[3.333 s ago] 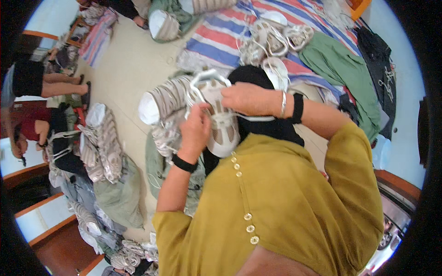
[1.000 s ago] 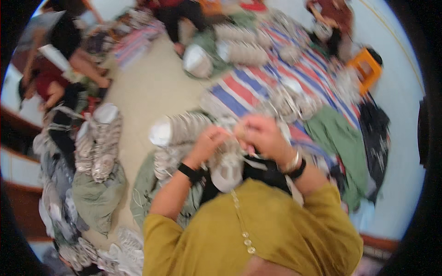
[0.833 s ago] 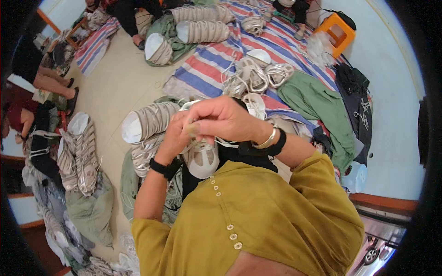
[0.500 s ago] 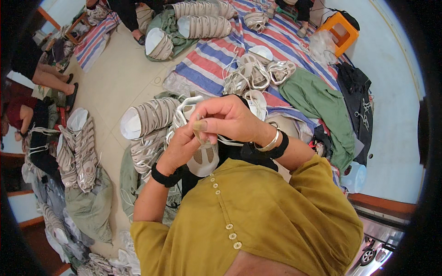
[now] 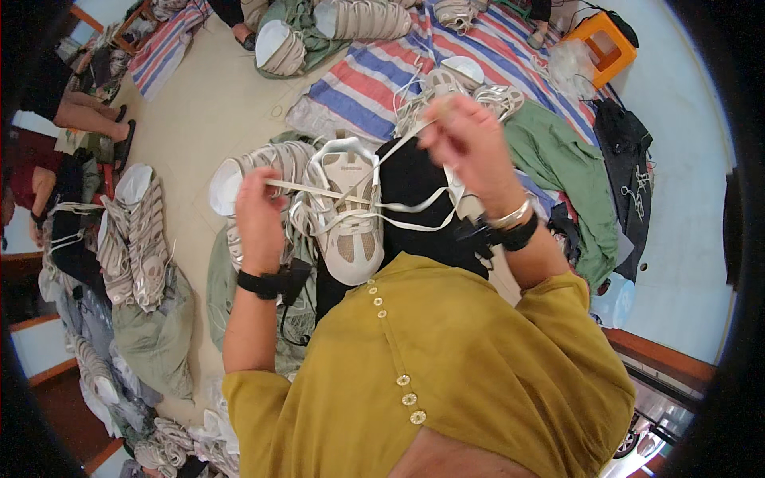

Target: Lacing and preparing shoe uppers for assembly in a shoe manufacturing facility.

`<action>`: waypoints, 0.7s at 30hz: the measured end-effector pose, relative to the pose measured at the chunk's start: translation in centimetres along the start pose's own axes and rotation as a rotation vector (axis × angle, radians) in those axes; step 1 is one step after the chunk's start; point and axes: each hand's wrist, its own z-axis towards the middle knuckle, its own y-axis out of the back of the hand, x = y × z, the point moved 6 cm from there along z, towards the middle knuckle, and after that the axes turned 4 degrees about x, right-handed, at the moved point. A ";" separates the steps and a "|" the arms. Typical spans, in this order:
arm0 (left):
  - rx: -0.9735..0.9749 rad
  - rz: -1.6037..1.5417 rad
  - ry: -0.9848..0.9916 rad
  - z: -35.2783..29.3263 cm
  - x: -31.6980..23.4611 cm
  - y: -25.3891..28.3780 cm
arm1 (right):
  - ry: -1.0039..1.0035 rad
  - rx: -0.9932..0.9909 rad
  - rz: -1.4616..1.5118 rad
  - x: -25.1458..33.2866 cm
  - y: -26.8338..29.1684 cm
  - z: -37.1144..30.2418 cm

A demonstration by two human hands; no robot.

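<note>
A beige and white sneaker [image 5: 351,243] rests on my lap with its toe toward me. White shoelace [image 5: 323,190] strands run through its lower eyelets, and loose loops lie to its right over black cloth. My left hand [image 5: 261,215], left of the shoe, pinches one strand between thumb and fingers and draws it out fairly straight. Up and to the right, my right hand [image 5: 472,147] is closed on another strand, which slants tautly from the shoe; its fingers are a little blurred. Both wrists wear black bands, with a silver bracelet on the right one.
Nested sneakers [image 5: 275,171] stand just left of my lap. More shoes [image 5: 438,88] lie on a striped sheet [image 5: 351,88] ahead, beside a green cloth [image 5: 558,175]. An orange stool [image 5: 602,49] stands far right. Other people [image 5: 88,119] are at the left and far edges.
My hands were together above the shoe and have moved apart, the left to the left, the right up and right. Lace strands now stretch between shoe and hands.
</note>
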 end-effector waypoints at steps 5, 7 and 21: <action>-0.307 -0.382 -0.114 3.6 0.8 20.9 | 0.143 -0.578 0.245 0.6 21.8 -3.1; -0.392 -0.508 -0.118 3.1 -0.1 26.7 | 0.165 -0.658 0.315 0.6 30.7 -7.1; 0.283 0.790 -0.238 -5.1 1.8 -1.0 | -0.278 -0.139 -0.279 -8.2 8.8 -1.7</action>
